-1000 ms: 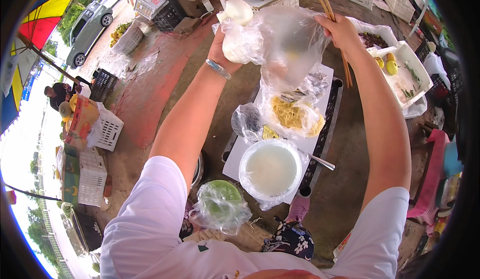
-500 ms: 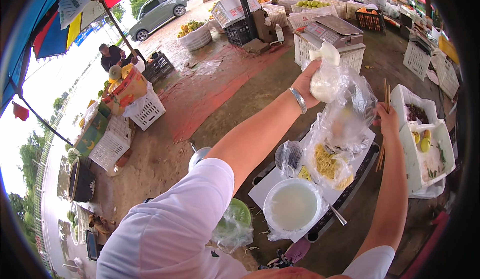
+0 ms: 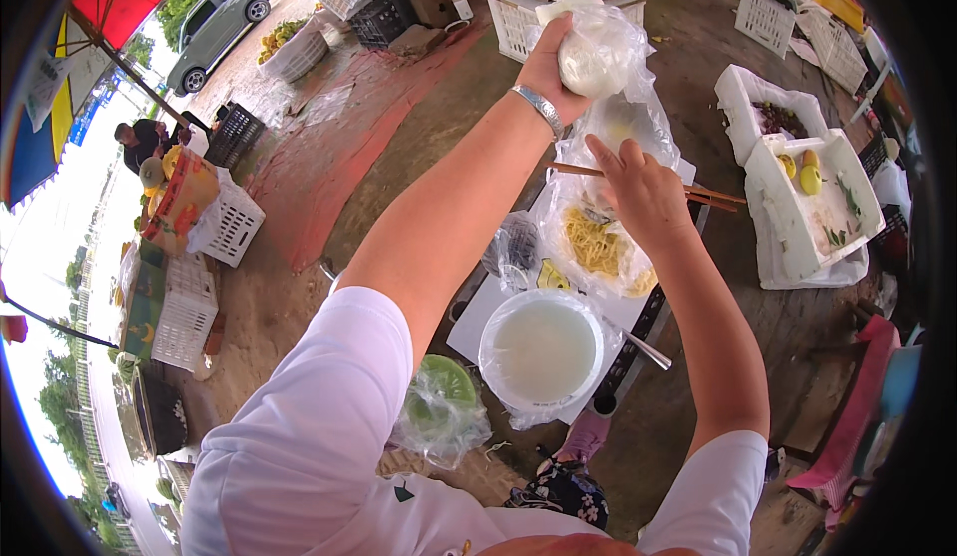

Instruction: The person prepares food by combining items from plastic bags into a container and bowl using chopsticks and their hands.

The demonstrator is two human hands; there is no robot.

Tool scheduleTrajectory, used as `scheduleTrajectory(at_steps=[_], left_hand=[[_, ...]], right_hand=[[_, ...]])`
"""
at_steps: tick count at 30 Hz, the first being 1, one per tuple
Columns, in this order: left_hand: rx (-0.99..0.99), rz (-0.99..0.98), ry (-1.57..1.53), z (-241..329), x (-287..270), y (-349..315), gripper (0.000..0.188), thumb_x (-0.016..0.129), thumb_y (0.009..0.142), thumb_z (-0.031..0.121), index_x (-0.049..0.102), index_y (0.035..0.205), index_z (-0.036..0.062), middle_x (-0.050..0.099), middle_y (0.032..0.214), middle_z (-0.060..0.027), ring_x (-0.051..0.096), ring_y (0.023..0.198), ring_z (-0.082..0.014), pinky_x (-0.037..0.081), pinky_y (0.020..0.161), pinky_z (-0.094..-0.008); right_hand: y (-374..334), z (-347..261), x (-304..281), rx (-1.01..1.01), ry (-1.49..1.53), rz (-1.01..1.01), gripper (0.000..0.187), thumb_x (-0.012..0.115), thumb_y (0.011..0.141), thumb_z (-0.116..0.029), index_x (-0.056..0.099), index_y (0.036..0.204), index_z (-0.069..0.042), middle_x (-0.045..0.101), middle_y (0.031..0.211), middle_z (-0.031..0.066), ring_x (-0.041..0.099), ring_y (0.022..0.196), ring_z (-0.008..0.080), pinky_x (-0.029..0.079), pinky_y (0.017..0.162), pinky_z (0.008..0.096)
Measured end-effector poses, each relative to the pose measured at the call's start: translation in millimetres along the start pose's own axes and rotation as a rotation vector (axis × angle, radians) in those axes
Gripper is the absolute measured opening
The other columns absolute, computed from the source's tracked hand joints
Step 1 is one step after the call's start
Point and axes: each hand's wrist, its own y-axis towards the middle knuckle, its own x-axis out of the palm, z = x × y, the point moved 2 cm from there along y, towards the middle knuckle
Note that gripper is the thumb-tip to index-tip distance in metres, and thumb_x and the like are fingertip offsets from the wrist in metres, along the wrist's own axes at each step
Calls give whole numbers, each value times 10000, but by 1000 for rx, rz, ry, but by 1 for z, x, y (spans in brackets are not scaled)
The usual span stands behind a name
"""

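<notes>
My left hand (image 3: 551, 76), with a silver bracelet at the wrist, grips the gathered top of a see-through plastic bag (image 3: 595, 58) bulging with something white. Closed round a bundle of wooden chopsticks (image 3: 710, 196), my right hand (image 3: 641, 194) is just below, its fingers over crumpled plastic. Under it, yellow noodles (image 3: 592, 242) lie in an open plastic bag on a small white table (image 3: 467, 331). A white bowl (image 3: 490, 362) lined with plastic holds cloudy liquid, and a metal spoon handle (image 3: 650, 349) juts out beside it.
A plastic-wrapped dark bundle (image 3: 513, 249) lies left of the noodles. A green bowl (image 3: 441, 387) under plastic sits lower left. White foam boxes (image 3: 847, 252) with fruit stand at right, and a scale on a white crate (image 3: 513, 33) beyond my hands.
My right hand has swung left from the table's right side to the plastic below my left hand, and its chopsticks turned from upright to sideways. The whole view has shifted.
</notes>
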Motion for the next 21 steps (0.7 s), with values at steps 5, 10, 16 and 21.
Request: scheduleTrajectory(at_steps=[5,10,16,21], left_hand=[[-40,-59,-42,9,-1,3,350,577,831,308,531,1106,96,596,1090,-82,560,1024,-254,426,923,-416],[-1,-82,21,19,-7,3,371,598,814,297,520,1122,106,587,1108,-72,558,1029,-245,431,919,-411],[41,-90,94,37,-4,0,364,593,815,314,533,1106,104,600,1079,-68,560,1024,-232,434,913,-400],[82,-162,145,48,-3,14,324,539,841,302,545,1088,94,605,1076,-72,560,1022,-243,412,931,-422]], right_hand=[[12,11,28,-14,7,-101,36,578,715,-153,564,729,-122,513,779,40,596,702,191,503,549,332],[13,13,18,45,187,87,49,602,708,-143,575,749,-139,504,720,23,578,672,203,483,560,330],[22,1,1,37,332,134,27,607,726,-136,590,747,-135,526,716,19,577,652,212,472,565,337],[31,15,-9,148,454,232,56,610,762,-178,622,806,-145,576,756,17,584,651,234,470,577,337]])
